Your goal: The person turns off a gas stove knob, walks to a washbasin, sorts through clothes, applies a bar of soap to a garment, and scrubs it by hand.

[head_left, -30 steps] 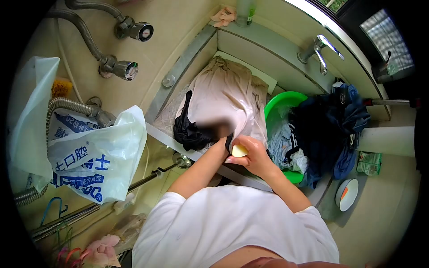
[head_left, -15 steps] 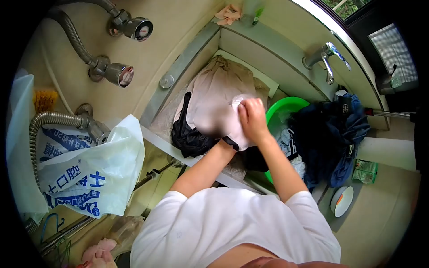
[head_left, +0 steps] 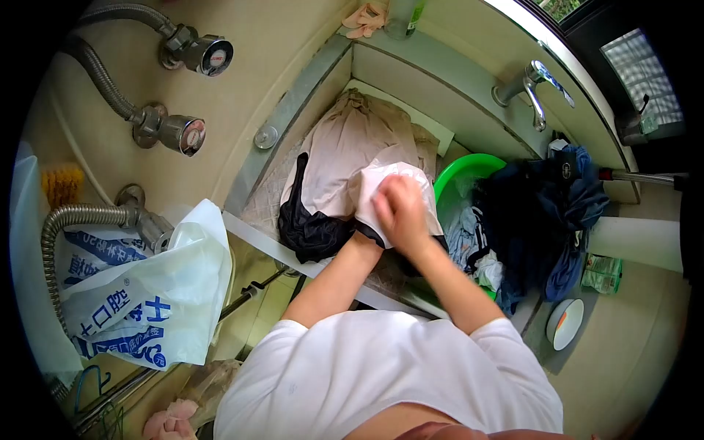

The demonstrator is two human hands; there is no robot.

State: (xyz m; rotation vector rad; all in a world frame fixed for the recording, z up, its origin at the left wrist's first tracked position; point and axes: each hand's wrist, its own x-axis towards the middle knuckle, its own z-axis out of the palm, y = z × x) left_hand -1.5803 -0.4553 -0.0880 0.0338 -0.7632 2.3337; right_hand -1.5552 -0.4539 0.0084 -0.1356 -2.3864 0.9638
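Beige trousers (head_left: 359, 132) with black trim lie spread over the sink's washboard, a black part bunched at the left. My left forearm (head_left: 341, 275) goes in under the pale, wet-looking lower part of the cloth, so my left hand and its fingers are hidden. On top of that pale part rests my right hand (head_left: 402, 209), fingers curled and slightly blurred, pressed to the fabric. Whatever lies inside its curled fingers cannot be made out.
A green basin (head_left: 447, 176) with wet clothes stands to the right, and dark clothing (head_left: 543, 205) hangs beside it. A tap (head_left: 535, 88) is above. White plastic bags (head_left: 161, 293) and pipe valves (head_left: 198, 55) line the left. A white bowl (head_left: 565, 325) sits at the right.
My right hand has moved left and down over the pale cloth, and more of that cloth now shows above and to the right of it. The camera view has shifted slightly.
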